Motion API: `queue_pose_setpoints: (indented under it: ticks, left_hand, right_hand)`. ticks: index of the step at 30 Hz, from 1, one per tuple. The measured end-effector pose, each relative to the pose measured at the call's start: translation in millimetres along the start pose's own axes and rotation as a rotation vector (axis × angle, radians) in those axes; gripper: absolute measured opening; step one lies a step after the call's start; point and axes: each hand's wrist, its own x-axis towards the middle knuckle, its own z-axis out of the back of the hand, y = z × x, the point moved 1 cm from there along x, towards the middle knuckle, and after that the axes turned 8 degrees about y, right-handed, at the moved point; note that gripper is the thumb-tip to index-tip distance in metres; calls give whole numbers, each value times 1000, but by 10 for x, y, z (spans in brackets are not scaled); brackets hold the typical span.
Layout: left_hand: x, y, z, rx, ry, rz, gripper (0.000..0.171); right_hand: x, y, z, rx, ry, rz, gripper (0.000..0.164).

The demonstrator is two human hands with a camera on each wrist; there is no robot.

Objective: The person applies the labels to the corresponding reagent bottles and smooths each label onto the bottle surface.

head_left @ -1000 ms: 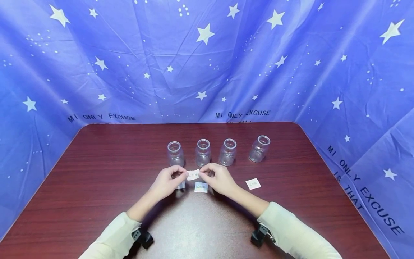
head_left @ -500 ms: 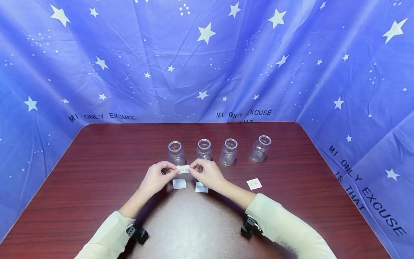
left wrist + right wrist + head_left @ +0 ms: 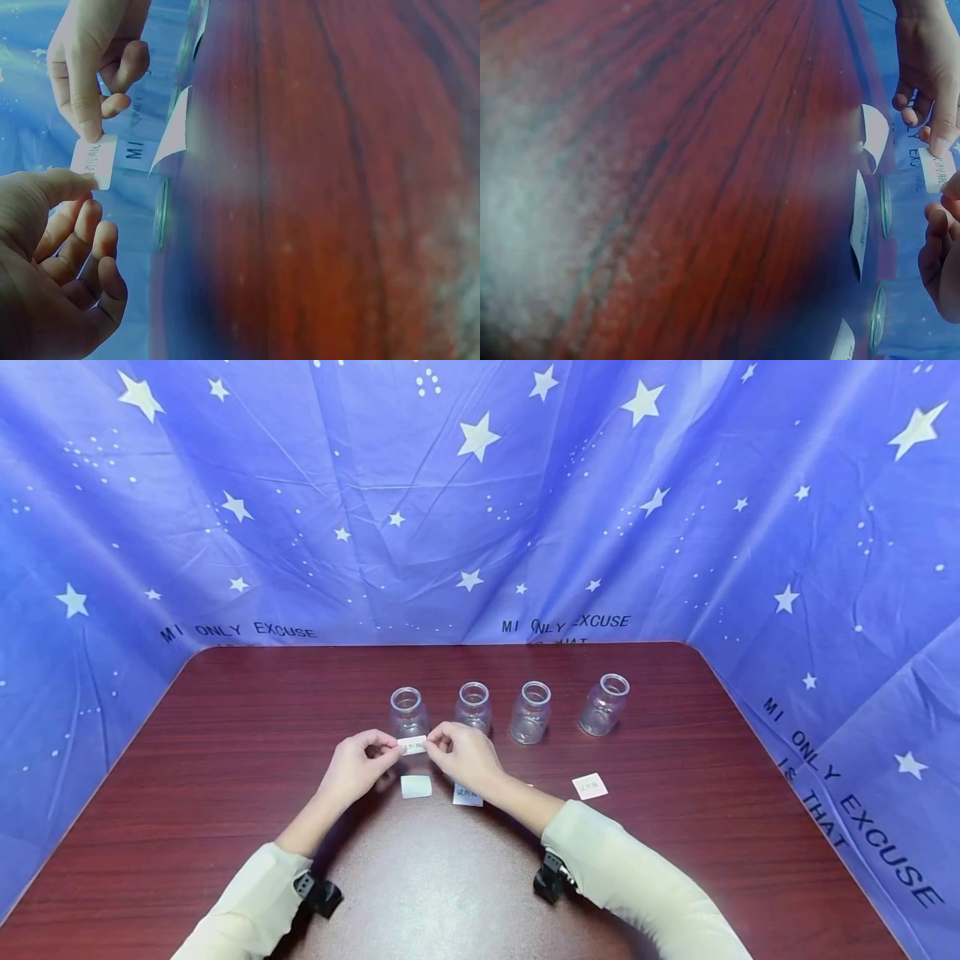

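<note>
A small white label (image 3: 412, 745) with dark handwriting is stretched between both hands, close in front of the leftmost clear glass jar (image 3: 407, 714) and overlapping its lower part in the head view. My left hand (image 3: 356, 767) pinches the label's left end between thumb and forefinger. At the other end, the right hand (image 3: 467, 760) pinches it in the same way. In the left wrist view the label (image 3: 105, 166) shows its written face, with the left thumb on one edge. Below the hands, a blank, curled piece of white paper (image 3: 416, 787) lies on the table.
Three more glass jars stand in the row: one partly behind the right hand (image 3: 473, 700), another (image 3: 530, 714) and the rightmost (image 3: 603, 706). Written labels lie on the table, one (image 3: 467, 795) partly under the right forearm and one (image 3: 589, 787) farther right. A starry blue curtain (image 3: 360, 568) surrounds the table.
Both hands have carried the label leftward and slightly away, from above the middle labels to the front of the leftmost jar. The blank paper below has come fully into view.
</note>
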Motion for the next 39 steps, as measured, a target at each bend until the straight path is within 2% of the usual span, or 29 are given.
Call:
queue_pose_setpoints:
  ticks: [4,9,17,23,32,39]
  left_hand:
    - [10,5,18,-12,-5,12,11]
    - [41,9,32,-5,2,30,12]
    - [88,2,61,44,-9,23,12]
    - [99,-5,68,21,8,42,13]
    - [112,15,74,-17,16,73,17]
    - [116,56,111,42,-19,63,21]
  right_hand:
    - [31,8,-26,-58,-24,7,6]
    - [57,12,-53,-62,-49,-3,5]
    - [90,-20,-117,-99,-80,3,6]
    - [95,-30,-140,-117,-101,9,6]
    - [82,-17,-145,-99,-98,6,7]
    - [65,-17,-144,-63,-85,-35,14]
